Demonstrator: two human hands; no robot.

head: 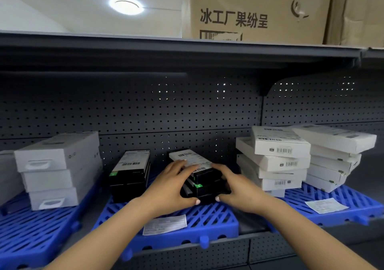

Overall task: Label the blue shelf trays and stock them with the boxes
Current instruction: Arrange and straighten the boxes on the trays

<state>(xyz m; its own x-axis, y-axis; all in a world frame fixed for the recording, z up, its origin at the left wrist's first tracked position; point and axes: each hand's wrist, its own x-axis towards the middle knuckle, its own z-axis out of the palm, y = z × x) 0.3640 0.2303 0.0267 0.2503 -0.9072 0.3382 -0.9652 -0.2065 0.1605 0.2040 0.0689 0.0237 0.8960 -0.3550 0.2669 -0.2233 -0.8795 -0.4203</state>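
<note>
Both hands, left hand [170, 188] and right hand [239, 188], grip black boxes [204, 183] lengthwise toward the pegboard.

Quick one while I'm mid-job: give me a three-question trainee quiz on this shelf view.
1. True or false: both hands grip the right stack of black boxes on the middle blue tray.
2. Which tray shows no paper label in view? A left B middle C right
3. Fill in: the boxes on the right blue tray are ____ in colour.

Key: 1 true, left hand and right hand clasp its sides. 2 A, the left blue tray. 3 white.
</note>
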